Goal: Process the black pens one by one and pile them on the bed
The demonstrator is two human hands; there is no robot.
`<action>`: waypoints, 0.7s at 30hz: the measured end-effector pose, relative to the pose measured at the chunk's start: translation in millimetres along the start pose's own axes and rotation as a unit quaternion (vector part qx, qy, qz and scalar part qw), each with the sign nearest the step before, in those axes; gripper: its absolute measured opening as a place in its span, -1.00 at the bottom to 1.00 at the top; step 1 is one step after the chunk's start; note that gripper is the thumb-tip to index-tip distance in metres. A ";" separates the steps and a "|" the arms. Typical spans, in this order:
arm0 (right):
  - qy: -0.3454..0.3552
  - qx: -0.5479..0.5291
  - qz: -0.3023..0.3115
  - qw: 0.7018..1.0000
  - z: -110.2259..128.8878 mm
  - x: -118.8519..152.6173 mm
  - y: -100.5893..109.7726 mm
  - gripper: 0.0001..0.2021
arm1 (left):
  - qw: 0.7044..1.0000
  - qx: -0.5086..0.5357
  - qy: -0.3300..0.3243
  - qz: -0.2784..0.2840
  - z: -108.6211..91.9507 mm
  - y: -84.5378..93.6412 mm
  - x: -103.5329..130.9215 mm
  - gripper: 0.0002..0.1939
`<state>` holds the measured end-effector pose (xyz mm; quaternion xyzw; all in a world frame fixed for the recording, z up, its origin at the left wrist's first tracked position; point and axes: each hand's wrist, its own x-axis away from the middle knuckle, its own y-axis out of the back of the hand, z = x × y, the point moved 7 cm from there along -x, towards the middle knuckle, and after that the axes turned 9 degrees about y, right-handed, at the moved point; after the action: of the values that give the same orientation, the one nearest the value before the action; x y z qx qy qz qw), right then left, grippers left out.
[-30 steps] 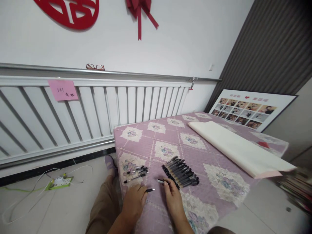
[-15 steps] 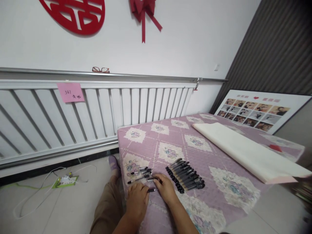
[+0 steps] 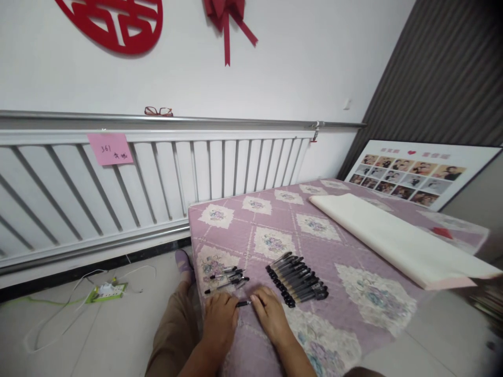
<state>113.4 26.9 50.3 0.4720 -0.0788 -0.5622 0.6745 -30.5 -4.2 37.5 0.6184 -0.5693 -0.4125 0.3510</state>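
A black pen (image 3: 243, 303) lies between my hands over the purple floral cloth (image 3: 251, 335). My left hand (image 3: 220, 319) is closed on its left end. The fingers of my right hand (image 3: 270, 313) are closed at its other end. Just beyond my left hand, several loose pens (image 3: 226, 283) lie on the cloth. To the right of my right hand is a row of many black-capped pens (image 3: 298, 279), side by side and slanted.
A cream sheet (image 3: 389, 235) lies folded across the cloth at the right, near a red piece (image 3: 442, 232). Behind stand a white radiator (image 3: 212, 167) and a photo board (image 3: 408, 170). A green power strip (image 3: 106, 294) with cables is on the floor at left.
My right hand has drawn back from the loose pens to the end of the pen at my left hand. The view has shifted slightly.
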 end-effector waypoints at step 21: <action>-0.031 -0.022 0.053 0.998 -0.9 4.3 -5.7 -0.88 | 1.000 0.006 -0.009 0.001 -0.8 -1.4 0.2 -0.78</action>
<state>111.6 24.3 43.8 0.4345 -0.1117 -0.5414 0.7111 -29.2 -4.3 36.6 0.6160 -0.5755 -0.4148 0.3426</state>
